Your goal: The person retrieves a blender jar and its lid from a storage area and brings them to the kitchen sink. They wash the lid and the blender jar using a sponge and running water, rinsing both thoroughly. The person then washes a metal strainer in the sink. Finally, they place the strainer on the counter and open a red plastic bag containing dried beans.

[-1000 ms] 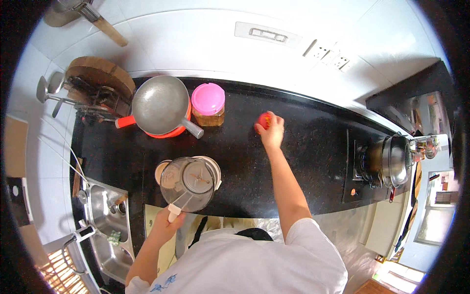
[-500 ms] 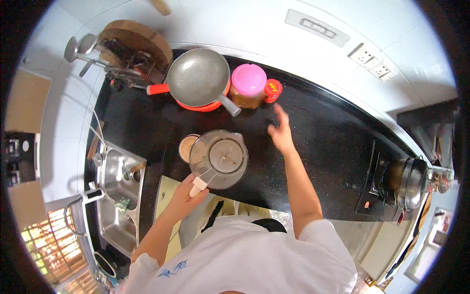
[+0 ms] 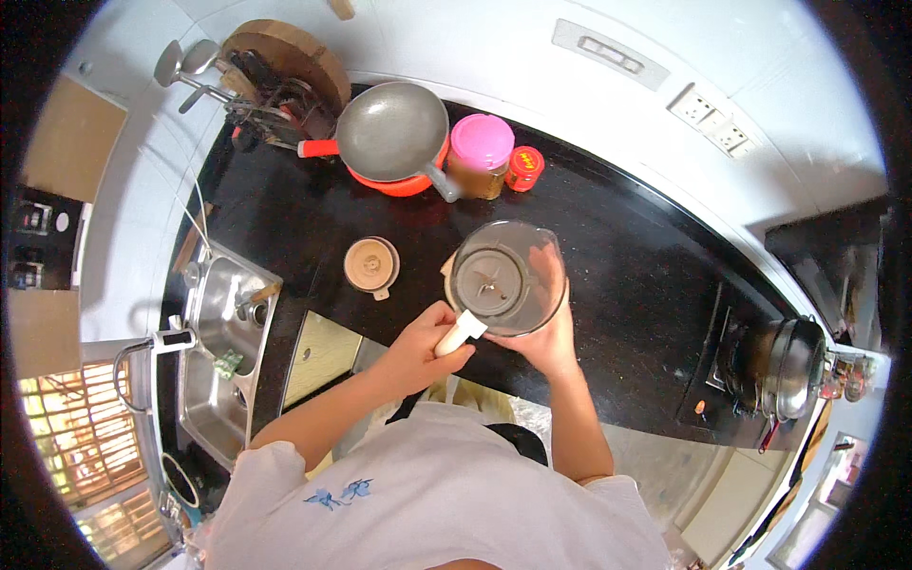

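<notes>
In front of me I hold a clear blender jug [image 3: 522,313] with metal blades at its bottom. My left hand [image 3: 427,351] is closed round its cream handle. On the far right side, my right hand [image 3: 549,337] wraps round the jug's wall, and its fingers show through the clear side. To the left of the jug, a round beige piece with a small tab [image 3: 370,265] stands on the black counter, apart from both hands. It looks like a blender part, but I cannot tell which.
Toward the wall stand a grey frying pan [image 3: 394,133] over a red one, a pink-lidded jar [image 3: 482,142] and a small red-lidded jar [image 3: 524,169]. A steel sink [image 3: 223,370] lies at the left, a stove with a pot [image 3: 793,366] at the right. The black counter [image 3: 617,256] runs between them.
The jug has moved right, away from the round beige piece, which now shows fully. My right hand has come in from free air and taken hold of the jug's side.
</notes>
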A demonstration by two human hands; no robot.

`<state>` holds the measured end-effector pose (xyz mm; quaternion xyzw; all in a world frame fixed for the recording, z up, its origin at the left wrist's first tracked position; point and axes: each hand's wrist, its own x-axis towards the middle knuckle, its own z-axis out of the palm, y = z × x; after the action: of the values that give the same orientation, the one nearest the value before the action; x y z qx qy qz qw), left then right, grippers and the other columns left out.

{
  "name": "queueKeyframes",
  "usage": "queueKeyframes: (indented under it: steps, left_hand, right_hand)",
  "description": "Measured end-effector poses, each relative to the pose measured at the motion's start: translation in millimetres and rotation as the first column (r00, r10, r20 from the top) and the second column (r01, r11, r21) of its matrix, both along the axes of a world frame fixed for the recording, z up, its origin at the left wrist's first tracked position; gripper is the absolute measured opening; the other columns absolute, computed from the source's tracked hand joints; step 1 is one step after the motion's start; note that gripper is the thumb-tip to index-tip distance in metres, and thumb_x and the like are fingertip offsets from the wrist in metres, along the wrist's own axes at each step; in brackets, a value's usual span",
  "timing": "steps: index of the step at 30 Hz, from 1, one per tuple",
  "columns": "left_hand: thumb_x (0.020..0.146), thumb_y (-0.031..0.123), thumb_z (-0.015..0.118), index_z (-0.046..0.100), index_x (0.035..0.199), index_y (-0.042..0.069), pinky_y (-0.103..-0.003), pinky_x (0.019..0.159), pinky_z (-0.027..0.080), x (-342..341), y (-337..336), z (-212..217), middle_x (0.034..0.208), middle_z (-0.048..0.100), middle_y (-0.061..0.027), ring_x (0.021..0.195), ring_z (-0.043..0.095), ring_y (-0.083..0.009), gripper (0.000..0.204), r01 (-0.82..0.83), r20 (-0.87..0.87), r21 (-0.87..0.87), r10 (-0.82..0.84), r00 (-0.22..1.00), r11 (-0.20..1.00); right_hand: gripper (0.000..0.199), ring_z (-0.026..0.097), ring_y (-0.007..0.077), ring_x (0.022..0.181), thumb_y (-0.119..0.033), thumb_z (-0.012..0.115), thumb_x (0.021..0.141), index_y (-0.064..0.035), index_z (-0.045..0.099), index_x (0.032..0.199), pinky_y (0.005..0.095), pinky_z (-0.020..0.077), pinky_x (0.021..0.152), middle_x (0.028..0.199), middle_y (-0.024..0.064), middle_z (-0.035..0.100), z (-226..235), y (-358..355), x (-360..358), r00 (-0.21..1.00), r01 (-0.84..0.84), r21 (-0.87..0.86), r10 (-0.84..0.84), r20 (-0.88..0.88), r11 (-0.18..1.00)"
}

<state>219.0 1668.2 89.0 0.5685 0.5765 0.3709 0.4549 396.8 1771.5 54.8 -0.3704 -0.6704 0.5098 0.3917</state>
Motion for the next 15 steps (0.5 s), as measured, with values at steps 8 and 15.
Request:
queueKeyframes:
  steps: [8, 15]
  left_hand:
    - [0.087, 0.009, 0.061, 0.06, 0.1, -0.001, -0.028, 0.076, 0.045, 53, 59, -27, 0.091, 0.055, -0.0065, 0.085, 0.058, -0.0165, 0.016, 0.094, 0.075, 0.054, -0.098, 0.992, 0.994]
    - [0.086, 0.014, 0.065, 0.062, 0.095, 0.001, -0.031, 0.072, 0.047, 72, 64, -48, 0.09, 0.057, -0.0098, 0.082, 0.06, -0.0206, 0.016, -0.032, 0.114, 0.173, 0.012, 0.993, 0.984]
  right_hand:
    - [0.12, 0.033, 0.0311, 0.134, -0.027, 0.093, 0.05, -0.0005, 0.023, 0.143, 0.0431, 0.0286, 0.11, 0.143, 0.0192, 0.033, -11, 33, 68, 0.986, 0.127, 0.02, -0.124, -0.109, 0.992]
    - [0.114, 0.038, 0.0288, 0.131, -0.021, 0.093, 0.051, 0.003, 0.026, 0.14, 0.0401, 0.0324, 0.108, 0.141, 0.0204, 0.037, -23, 36, 75, 0.984, 0.175, 0.056, -0.173, -0.031, 0.983]
